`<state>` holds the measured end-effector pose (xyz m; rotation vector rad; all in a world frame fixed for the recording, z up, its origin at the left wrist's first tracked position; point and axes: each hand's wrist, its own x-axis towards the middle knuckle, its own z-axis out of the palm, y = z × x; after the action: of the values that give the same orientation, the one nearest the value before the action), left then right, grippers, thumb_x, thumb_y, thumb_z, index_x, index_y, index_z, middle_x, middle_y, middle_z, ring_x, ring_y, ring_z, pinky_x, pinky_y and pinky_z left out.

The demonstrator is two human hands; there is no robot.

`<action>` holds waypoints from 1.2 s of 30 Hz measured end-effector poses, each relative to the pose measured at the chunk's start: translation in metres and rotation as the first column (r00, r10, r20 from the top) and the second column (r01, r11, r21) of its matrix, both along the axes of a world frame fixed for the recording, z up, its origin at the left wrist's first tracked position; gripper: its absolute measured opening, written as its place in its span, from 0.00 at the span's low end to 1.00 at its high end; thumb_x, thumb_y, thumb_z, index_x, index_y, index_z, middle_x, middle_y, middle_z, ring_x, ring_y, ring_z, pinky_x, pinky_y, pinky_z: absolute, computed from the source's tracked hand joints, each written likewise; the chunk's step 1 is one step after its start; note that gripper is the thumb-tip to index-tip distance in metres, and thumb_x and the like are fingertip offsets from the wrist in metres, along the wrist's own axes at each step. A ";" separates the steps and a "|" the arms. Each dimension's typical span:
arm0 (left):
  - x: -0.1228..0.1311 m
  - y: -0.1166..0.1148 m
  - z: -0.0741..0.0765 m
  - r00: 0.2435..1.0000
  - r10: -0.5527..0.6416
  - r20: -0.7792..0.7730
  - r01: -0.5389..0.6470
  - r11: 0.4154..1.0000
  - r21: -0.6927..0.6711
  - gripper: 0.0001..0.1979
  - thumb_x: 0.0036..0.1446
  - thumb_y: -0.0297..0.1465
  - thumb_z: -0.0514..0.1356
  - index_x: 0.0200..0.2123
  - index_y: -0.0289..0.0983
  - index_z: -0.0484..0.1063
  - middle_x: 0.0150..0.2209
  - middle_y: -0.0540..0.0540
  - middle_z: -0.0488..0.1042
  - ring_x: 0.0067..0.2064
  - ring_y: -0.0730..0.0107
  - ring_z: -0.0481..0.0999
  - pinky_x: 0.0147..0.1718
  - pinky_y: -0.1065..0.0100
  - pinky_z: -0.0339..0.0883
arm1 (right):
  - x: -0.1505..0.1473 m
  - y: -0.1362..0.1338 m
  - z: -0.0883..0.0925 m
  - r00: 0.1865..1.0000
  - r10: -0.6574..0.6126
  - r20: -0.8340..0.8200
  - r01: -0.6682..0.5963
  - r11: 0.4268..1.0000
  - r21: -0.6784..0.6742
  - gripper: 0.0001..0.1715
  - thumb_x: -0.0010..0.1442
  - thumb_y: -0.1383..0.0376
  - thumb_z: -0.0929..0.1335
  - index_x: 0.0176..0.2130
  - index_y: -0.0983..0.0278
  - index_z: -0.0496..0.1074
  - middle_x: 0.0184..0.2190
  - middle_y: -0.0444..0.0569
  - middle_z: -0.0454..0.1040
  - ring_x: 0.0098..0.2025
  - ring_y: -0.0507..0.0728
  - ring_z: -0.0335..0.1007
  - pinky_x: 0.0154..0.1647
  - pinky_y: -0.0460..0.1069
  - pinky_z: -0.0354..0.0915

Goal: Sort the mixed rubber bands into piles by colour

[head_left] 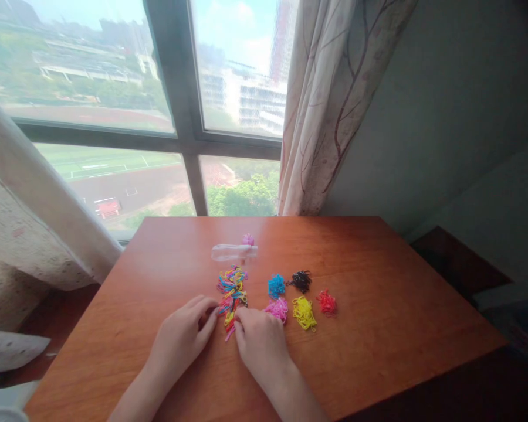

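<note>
A long pile of mixed-colour rubber bands point(232, 281) lies on the table between my two hands. At its left edge is my left hand point(187, 325), fingers curled and thumb tip close to the fingertips; what lies between them is too small to make out. My right hand point(261, 337) is at the near right side of the pile, its thumb and forefinger pinched at the rubber bands there. It partly covers a pink heap of rubber bands point(278, 309). Further right are separate heaps: blue point(276, 286), black point(301, 281), yellow point(304, 312) and red point(327, 303).
Behind the mixed pile lies a clear plastic bag point(233, 252), with a small pink-purple object point(247, 239) at its back. The brown wooden table point(378, 346) reaches to a window with curtains point(321, 117) on both sides.
</note>
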<state>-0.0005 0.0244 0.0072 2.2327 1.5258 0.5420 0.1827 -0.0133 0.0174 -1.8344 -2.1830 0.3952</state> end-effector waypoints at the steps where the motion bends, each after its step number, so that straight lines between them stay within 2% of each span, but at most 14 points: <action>1: 0.000 0.000 0.000 1.000 0.006 -0.008 -0.006 1.000 -0.002 0.12 0.63 0.37 0.52 0.36 0.41 0.73 0.33 0.49 0.76 0.31 0.68 0.75 0.33 0.69 0.66 | 0.000 0.000 0.000 1.000 0.010 0.006 -0.010 1.000 -0.001 0.06 0.65 0.69 0.65 0.37 0.59 0.72 0.33 0.44 0.78 0.35 0.56 0.76 0.31 0.46 0.57; 10: -0.002 0.000 0.004 0.999 0.049 -0.022 -0.049 0.999 0.006 0.11 0.62 0.37 0.52 0.36 0.42 0.73 0.34 0.49 0.78 0.32 0.67 0.76 0.33 0.69 0.66 | 0.002 0.000 0.002 0.999 0.032 -0.034 -0.033 0.999 -0.016 0.08 0.65 0.69 0.66 0.38 0.59 0.74 0.35 0.43 0.79 0.37 0.54 0.76 0.33 0.45 0.59; 20: -0.003 0.002 0.004 0.999 0.034 -0.039 -0.035 0.999 -0.006 0.11 0.63 0.37 0.52 0.36 0.42 0.73 0.35 0.49 0.78 0.34 0.66 0.77 0.33 0.68 0.66 | -0.002 -0.001 0.007 0.995 0.093 -0.036 -0.093 0.996 0.002 0.07 0.62 0.70 0.67 0.34 0.60 0.73 0.31 0.44 0.79 0.34 0.55 0.76 0.31 0.44 0.59; 24: -0.003 0.002 0.005 0.998 0.035 -0.043 -0.035 0.999 -0.010 0.12 0.63 0.37 0.52 0.37 0.41 0.73 0.35 0.49 0.78 0.35 0.66 0.77 0.34 0.68 0.67 | 0.003 -0.006 0.009 0.989 0.075 -0.125 -0.071 0.997 0.035 0.07 0.61 0.71 0.67 0.34 0.59 0.73 0.30 0.43 0.78 0.32 0.53 0.74 0.30 0.44 0.57; 27: -0.004 0.001 0.005 0.998 0.034 -0.047 -0.035 0.999 -0.020 0.12 0.63 0.37 0.52 0.37 0.41 0.74 0.35 0.49 0.78 0.34 0.66 0.77 0.34 0.68 0.66 | 0.023 -0.014 0.009 0.964 0.001 -0.264 0.020 0.997 0.080 0.08 0.62 0.69 0.65 0.34 0.60 0.73 0.25 0.41 0.75 0.26 0.51 0.70 0.28 0.44 0.55; 30: -0.004 0.001 0.006 0.998 0.038 -0.049 -0.040 0.999 -0.026 0.12 0.63 0.38 0.52 0.37 0.42 0.74 0.35 0.49 0.78 0.34 0.66 0.77 0.33 0.68 0.66 | 0.059 -0.025 0.007 0.922 -0.128 -0.365 0.184 0.975 0.123 0.12 0.65 0.63 0.62 0.32 0.61 0.73 0.21 0.41 0.70 0.22 0.51 0.66 0.25 0.44 0.54; 36: -0.003 0.002 0.006 0.998 0.049 -0.036 -0.049 0.999 -0.015 0.12 0.62 0.38 0.53 0.36 0.43 0.75 0.34 0.50 0.78 0.33 0.67 0.77 0.32 0.69 0.65 | 0.148 -0.048 -0.006 0.849 -0.423 -0.317 0.492 0.851 0.184 0.22 0.65 0.50 0.61 0.32 0.61 0.74 0.20 0.43 0.69 0.21 0.53 0.65 0.26 0.45 0.60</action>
<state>-0.0035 0.0264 0.0133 2.2092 1.6004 0.5048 0.3302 -0.0612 0.0118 -1.9443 -1.4695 0.2200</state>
